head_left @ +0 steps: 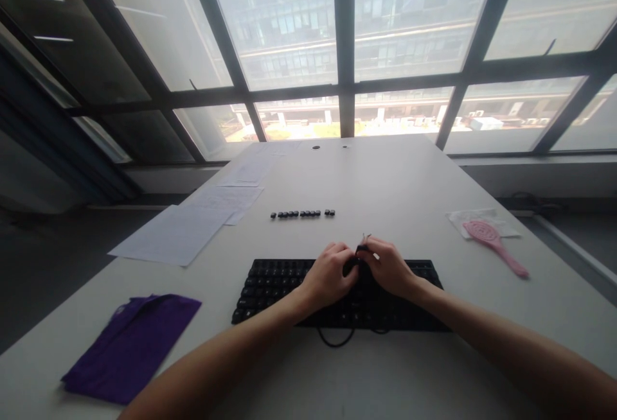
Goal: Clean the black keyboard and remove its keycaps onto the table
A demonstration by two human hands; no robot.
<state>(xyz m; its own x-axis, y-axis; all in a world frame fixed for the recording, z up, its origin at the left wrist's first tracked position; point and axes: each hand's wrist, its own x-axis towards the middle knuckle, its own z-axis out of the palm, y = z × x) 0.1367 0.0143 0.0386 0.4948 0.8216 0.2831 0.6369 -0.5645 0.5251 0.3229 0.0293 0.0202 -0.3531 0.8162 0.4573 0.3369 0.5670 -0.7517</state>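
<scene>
A black keyboard (270, 282) lies across the near part of the table, with several of its keys hidden under my hands. My right hand (389, 267) is over its middle right, fingers pinched on a small dark tool (362, 248) with thin wire-like tips pointing up; it looks like a keycap puller. Right beside it, my left hand (332, 273) has curled fingers meeting the tool's side; whatever they grip is hidden. Beyond the keyboard, several black keycaps (310, 213) stand in a broken row. A black cable (336, 345) loops out from the keyboard's near edge.
White paper sheets (168, 235) spread along the table's left side. A folded purple pouch (132, 346) lies at the near left. To the right, a pink hairbrush (486, 235) rests partly on a clear plastic wrapper (457, 221). Windows stand beyond the white table (385, 182).
</scene>
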